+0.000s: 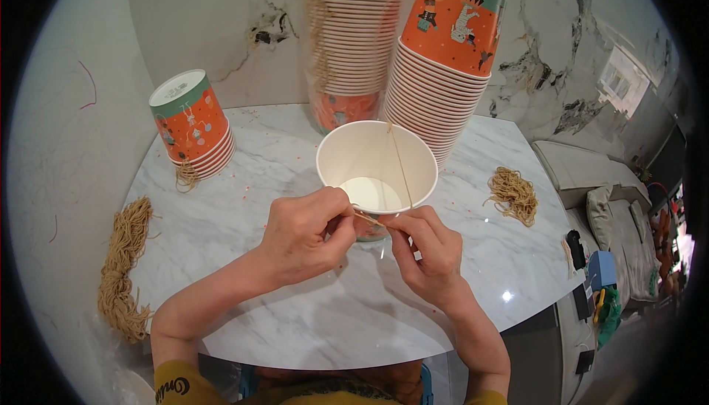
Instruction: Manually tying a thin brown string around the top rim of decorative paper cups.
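A white-lined paper bucket (pixel 375 155) stands upright on the marble table in front of me, its mouth facing up. Tan string (pixel 401 161) runs from the far rim across the opening to the near rim. At that near rim my left hand (pixel 309 231) pinches one part of the string. My right hand (pixel 426 248) pinches the string just beside it, and a short length is stretched between the fingers of both hands. The near side of the bucket is mostly hidden behind my hands.
Tall stacks of nested paper buckets (pixel 436 95) and wrapped ones (pixel 358 28) stand at the back. A shorter upside-down stack (pixel 193 121) is at the left. A long string bundle (pixel 125 268) hangs over the table's left edge; a smaller bundle (pixel 513 196) lies right. A sofa (pixel 591 176) stands beyond.
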Motion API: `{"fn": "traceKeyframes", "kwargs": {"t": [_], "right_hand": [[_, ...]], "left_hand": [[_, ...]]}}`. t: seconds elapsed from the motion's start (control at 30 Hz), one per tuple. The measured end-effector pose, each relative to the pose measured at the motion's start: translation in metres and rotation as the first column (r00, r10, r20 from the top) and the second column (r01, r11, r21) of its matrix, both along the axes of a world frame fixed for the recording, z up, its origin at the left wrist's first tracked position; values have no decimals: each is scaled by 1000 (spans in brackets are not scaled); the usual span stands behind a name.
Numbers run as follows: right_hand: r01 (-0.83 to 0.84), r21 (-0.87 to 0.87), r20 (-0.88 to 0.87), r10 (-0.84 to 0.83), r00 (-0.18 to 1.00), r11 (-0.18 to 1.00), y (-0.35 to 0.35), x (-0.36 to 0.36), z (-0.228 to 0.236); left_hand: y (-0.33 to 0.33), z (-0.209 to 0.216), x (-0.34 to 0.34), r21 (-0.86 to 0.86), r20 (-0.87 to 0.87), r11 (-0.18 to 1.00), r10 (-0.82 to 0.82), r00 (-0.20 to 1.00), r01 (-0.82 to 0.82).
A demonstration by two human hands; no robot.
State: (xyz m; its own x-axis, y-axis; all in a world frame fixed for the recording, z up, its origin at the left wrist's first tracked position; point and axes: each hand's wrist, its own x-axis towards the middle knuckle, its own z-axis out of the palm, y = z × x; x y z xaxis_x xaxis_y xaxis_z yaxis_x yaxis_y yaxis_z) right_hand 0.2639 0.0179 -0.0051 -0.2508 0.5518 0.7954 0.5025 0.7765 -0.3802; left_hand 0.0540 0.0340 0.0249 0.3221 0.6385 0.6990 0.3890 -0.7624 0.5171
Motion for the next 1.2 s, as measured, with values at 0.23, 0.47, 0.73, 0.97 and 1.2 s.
{"fn": "traceKeyframes", "kwargs": {"t": [0.23,0.47,0.73,0.97,1.2], "right_hand": [[-13,-9,53,13,999,1000,-5,-4,4],[-145,-193,-207,104,973,970,-9,-3,2],[-384,-321,-471,206,858,866,-11,-1,3],[-380,-295,-458,219,861,877,-14,-2,1],[-367,-269,-410,239,880,891,-14,1,-3]], "left_hand": [[2,-2,-2,5,-18,999,38,999,-38],[-5,20,-8,-196,-82,980,8,997,-24],[-12,17,-1,35,-173,999,-28,985,34],[-10,5,9,169,-221,985,-3,975,42],[-9,2,8,242,-229,969,3,973,54]]}}
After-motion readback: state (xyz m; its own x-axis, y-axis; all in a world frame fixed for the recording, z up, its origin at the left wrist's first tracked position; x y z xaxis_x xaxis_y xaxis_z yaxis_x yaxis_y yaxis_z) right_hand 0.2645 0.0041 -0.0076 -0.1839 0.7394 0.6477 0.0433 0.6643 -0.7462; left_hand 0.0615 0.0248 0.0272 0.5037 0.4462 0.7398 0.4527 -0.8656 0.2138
